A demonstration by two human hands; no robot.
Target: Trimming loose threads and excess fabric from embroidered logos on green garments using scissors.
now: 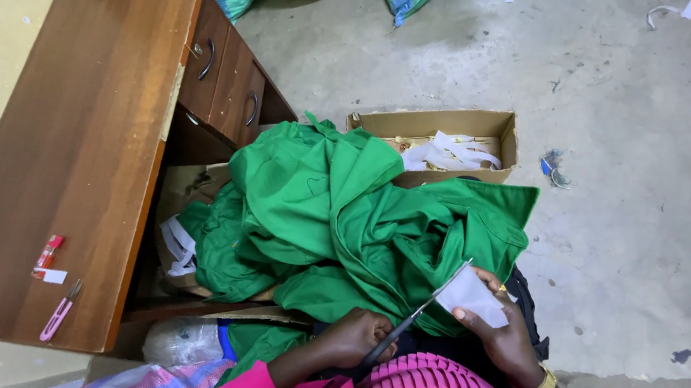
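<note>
Wooden desk [83, 155] with pink clippers [58, 313], concrete floor [627, 158] with cardboard box [438, 124]

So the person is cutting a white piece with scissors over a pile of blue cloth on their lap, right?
Not quite: the cloth is green, not blue. The head view shows the left hand working the scissors on the white piece held by the right hand, over that green pile.

Matt green cloth [339, 219], white paper [472, 294]
</note>
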